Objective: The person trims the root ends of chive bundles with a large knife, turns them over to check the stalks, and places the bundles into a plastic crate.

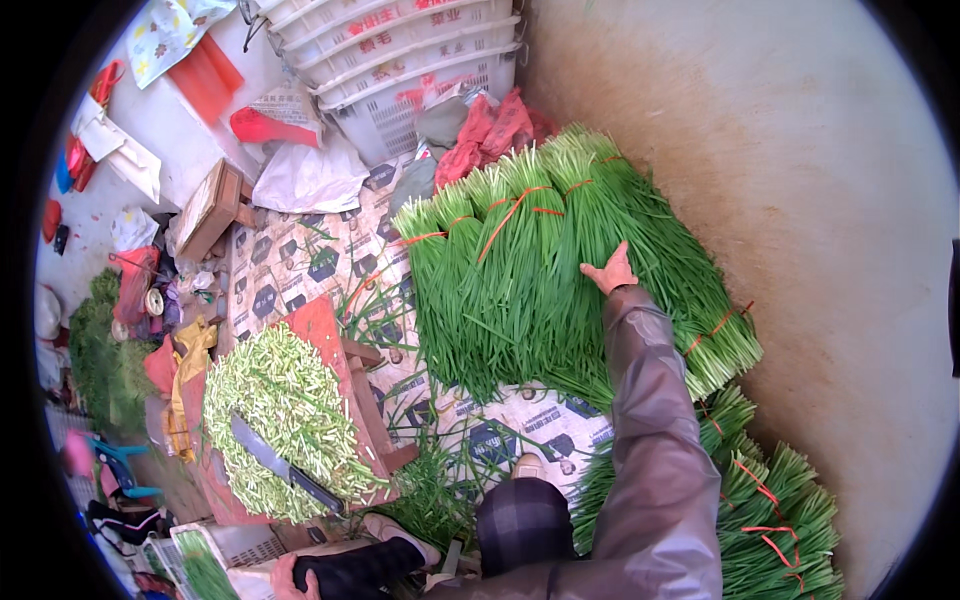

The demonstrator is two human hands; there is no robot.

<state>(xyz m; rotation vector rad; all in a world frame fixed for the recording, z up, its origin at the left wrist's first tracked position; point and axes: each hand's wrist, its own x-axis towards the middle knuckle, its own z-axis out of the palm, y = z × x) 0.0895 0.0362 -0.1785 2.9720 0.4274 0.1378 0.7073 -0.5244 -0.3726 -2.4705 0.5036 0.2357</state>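
My right hand (612, 268) lies on a large pile of long green garlic chives (510, 290), its thumb spread away from the fingers. The chives are tied into bundles with orange-red ties and lean against the wall. My left hand (288, 580) is low at the lower left edge, by my dark-trousered knee; its fingers are mostly hidden. Left of the pile, a reddish wooden board (322, 322) bears a heap of chopped pale stalk ends (290, 410). A knife (275, 458) with a black handle rests on that heap.
More tied green bundles (780, 530) lie at the lower right, beside my arm. White plastic crates (420, 90) are stacked at the back. A wooden stool (210, 210) lies tipped near the left wall. Loose green leaves (430, 490) litter the patterned floor sheet (275, 255).
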